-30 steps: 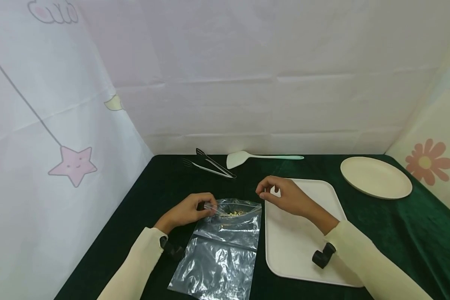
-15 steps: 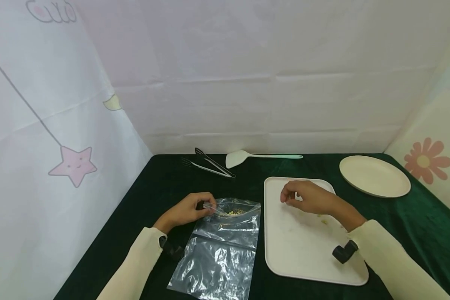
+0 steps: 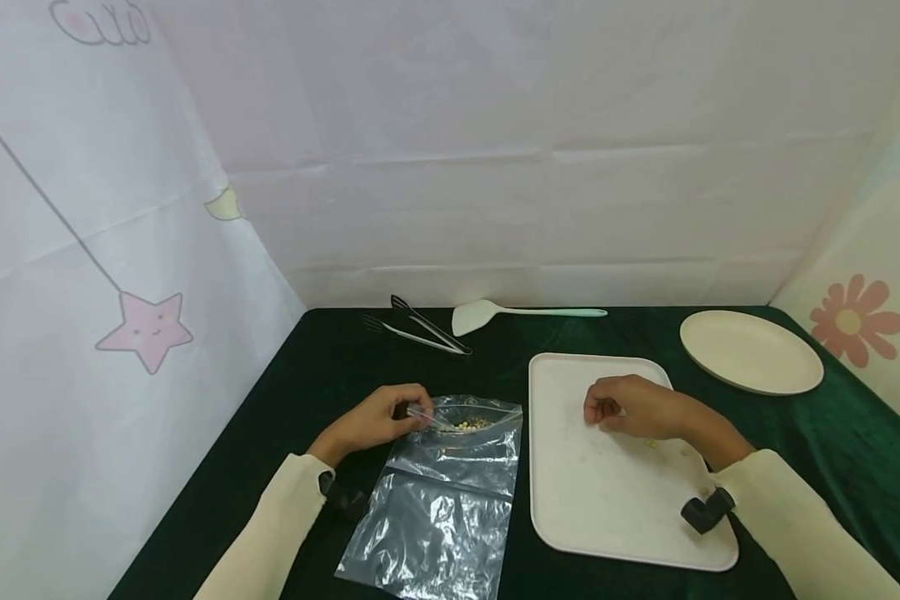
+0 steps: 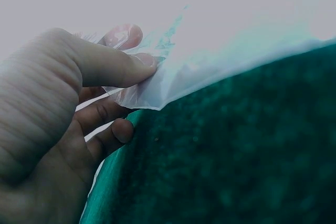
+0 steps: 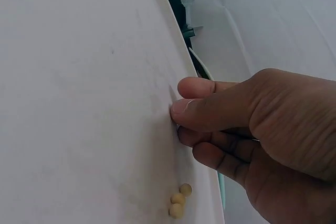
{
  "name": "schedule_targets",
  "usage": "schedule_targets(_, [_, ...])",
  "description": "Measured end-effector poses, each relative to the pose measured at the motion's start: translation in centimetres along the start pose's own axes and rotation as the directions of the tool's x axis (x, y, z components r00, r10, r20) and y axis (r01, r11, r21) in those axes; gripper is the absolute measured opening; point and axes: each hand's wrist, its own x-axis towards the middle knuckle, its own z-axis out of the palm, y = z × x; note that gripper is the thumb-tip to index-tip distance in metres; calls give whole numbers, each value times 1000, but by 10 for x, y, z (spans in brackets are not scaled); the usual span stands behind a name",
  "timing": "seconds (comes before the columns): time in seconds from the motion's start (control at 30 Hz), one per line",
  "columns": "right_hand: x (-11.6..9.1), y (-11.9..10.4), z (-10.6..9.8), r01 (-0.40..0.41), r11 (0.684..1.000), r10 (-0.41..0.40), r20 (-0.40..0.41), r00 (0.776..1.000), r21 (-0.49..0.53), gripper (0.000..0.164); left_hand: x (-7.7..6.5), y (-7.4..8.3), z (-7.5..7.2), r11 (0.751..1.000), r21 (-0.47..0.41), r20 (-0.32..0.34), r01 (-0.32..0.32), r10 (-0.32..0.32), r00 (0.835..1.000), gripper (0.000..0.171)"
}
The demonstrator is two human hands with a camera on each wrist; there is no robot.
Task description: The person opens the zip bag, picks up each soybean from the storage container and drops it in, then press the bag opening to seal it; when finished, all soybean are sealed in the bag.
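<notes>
My left hand [image 3: 375, 421] pinches the edge of a clear zip bag [image 3: 450, 508] near its mouth; the left wrist view shows the plastic film [image 4: 142, 90] between thumb and fingers. Small yellow beans and darker bits [image 3: 472, 424] lie inside the bag by its opening. Over the white tray [image 3: 577, 500] is my right hand [image 3: 637, 408], its fingers loosely bent and pointing down at the surface. Nothing shows between thumb and fingers, though the thumb partly hides the fingertips. Several round yellow beans, like soybeans [image 5: 178, 199], lie on the tray just beside this hand.
Behind the bag lie metal tongs with dark tips [image 3: 427, 333] and a white spatula [image 3: 476, 317] with a pale green handle. An oval cream plate [image 3: 750, 354] sits at the back right. A dark green cloth [image 3: 330, 350] covers the table, with pale curtains around it.
My right hand has moved right, from beside the bag's mouth to over the tray, and has come down nearer the tray. The left hand and the bag have stayed in place.
</notes>
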Motion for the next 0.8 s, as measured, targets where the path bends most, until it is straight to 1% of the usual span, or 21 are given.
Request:
schedule_targets(0.27, [-1, 3, 2, 5, 1000, -4, -30, 1000, 15, 21, 0, 28, -4, 999, -50, 10, -13, 14, 1000, 15])
schedule_targets(0.37, [-1, 4, 3, 1, 1000, -1, -52, 999, 7, 19, -1, 32, -5, 998, -58, 12, -9, 10, 1000, 15])
schedule_targets(0.53, [-1, 4, 6, 9, 1000, -9, -95, 995, 0, 18, -1, 33, -4, 998, -59, 11, -7, 8, 1000, 15])
schedule_targets(0.73, [4, 2, 7, 48, 999, -51, -163, 985, -26, 18, -1, 35, -4, 998, -61, 8, 7, -7, 1000, 15])
schedule_targets(0.8, [7, 0, 7, 46, 999, -50, -194, 980, -28, 18, -1, 36, -4, 998, -60, 8, 8, -8, 1000, 14])
